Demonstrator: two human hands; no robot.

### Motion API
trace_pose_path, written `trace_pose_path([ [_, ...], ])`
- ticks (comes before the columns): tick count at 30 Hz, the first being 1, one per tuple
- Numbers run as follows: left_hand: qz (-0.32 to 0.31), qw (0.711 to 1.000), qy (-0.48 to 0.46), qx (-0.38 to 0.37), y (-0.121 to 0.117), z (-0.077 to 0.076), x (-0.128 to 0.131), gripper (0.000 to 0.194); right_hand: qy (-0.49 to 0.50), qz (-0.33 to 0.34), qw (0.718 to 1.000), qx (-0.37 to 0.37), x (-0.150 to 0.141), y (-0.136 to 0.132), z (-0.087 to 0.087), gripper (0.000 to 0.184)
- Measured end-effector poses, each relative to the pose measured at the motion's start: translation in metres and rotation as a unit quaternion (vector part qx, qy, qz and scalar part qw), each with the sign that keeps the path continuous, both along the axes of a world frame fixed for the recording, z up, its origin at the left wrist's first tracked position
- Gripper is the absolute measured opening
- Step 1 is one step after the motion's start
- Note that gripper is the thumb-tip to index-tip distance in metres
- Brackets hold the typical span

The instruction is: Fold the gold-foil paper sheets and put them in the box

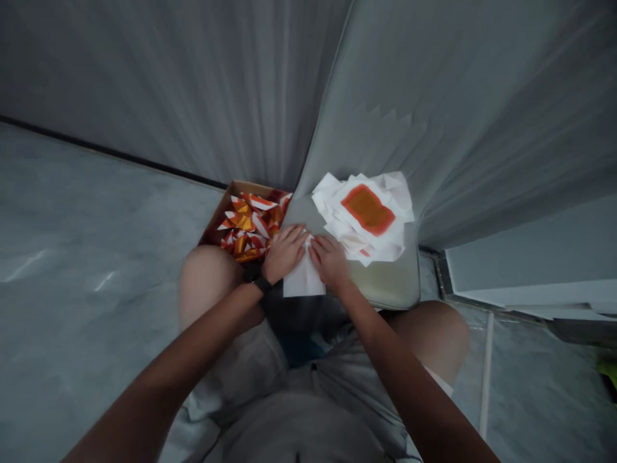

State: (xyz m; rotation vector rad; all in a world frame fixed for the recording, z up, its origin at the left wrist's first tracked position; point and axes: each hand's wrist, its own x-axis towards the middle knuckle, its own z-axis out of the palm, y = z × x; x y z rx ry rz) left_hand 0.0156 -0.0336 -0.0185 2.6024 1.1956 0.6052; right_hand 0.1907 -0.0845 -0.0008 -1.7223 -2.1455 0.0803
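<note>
My left hand (284, 252) and my right hand (328, 260) hold a folded white paper (303, 280) between them, with their fingertips meeting near its top edge. The paper rests low over my lap, and its upper part is hidden by my fingers. To the left of my left hand stands a cardboard box (216, 218) filled with folded red, orange and white paper pieces (245, 228). Right of my right hand lies a loose stack of white sheets (332, 215), and the top sheet has a red-edged orange patch (367, 209).
A black watch (260, 283) circles my left wrist. The white stack rests on a pale grey cushioned seat (385, 283) in front of my knees. Grey curtains (463, 96) hang ahead and to the right, above a grey marble floor (87, 276).
</note>
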Motion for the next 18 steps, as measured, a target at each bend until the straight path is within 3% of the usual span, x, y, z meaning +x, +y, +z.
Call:
trace_pose_path([
  [5,-0.024,0.999,-0.030,0.006,0.018,0.006,0.000,0.041,0.082,-0.096,0.991,-0.032,-0.007,0.010,0.006,0.028],
  [8,-0.036,0.998,-0.058,-0.009,0.037,0.008,0.000,0.036,0.124,-0.176,0.973,-0.087,-0.007,0.023,0.010,0.019],
  [10,-0.046,0.996,-0.067,-0.023,0.048,0.008,-0.001,0.032,0.152,-0.205,0.959,-0.125,-0.004,0.031,0.013,0.024],
  [14,-0.056,0.991,-0.099,-0.070,0.058,0.010,-0.003,0.032,0.229,-0.187,0.935,-0.198,0.007,0.040,0.023,0.020],
  [18,-0.083,0.974,-0.138,-0.160,0.056,0.024,-0.007,0.033,0.329,-0.114,0.893,-0.285,0.019,0.036,0.042,0.016],
])
